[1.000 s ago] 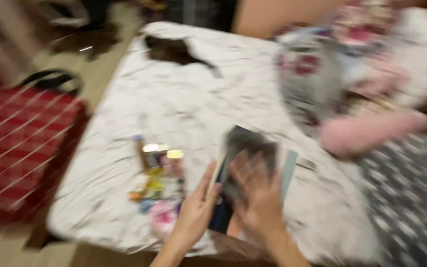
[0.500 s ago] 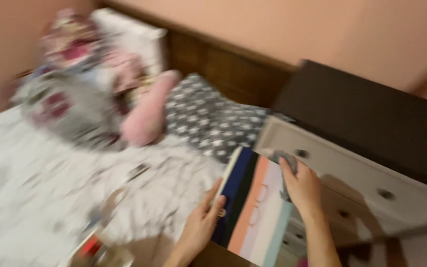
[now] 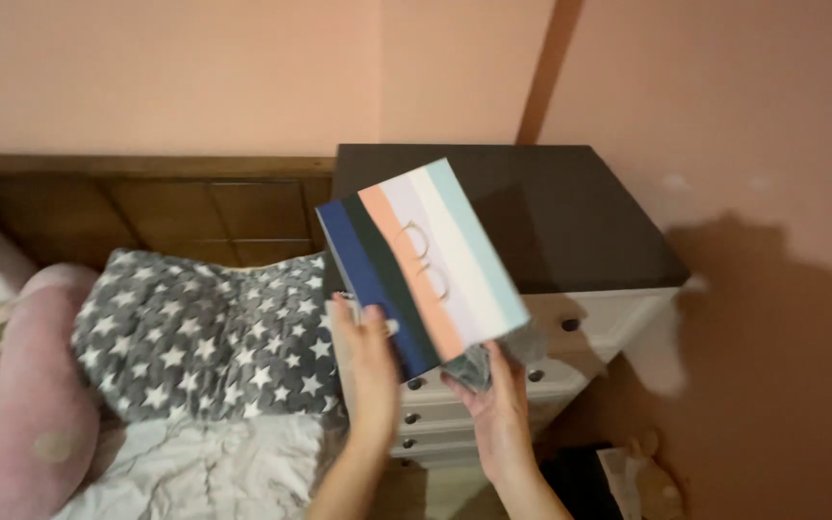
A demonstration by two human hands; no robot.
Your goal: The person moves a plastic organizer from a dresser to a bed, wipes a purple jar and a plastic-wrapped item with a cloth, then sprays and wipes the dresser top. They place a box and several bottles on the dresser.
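I hold a flat box (image 3: 423, 265) with diagonal stripes of navy, dark green, peach, lilac, white and pale teal, tilted up in front of a bedside chest. My left hand (image 3: 370, 371) grips its lower left edge. My right hand (image 3: 495, 400) supports it from beneath at the lower right corner, together with a bunched grey cloth (image 3: 493, 358) pressed under the box.
A white chest of drawers (image 3: 570, 332) with a dark top (image 3: 570, 207) stands against the pink wall. On the left, a bed with a wooden headboard (image 3: 146, 207), a grey star-patterned pillow (image 3: 199, 337) and a pink cushion (image 3: 21, 404). Small items lie on the floor at lower right.
The view swung from the bed's surface to the chest beside it. The striped box rose from the sheet and now stands tilted up in front of the chest's dark top.
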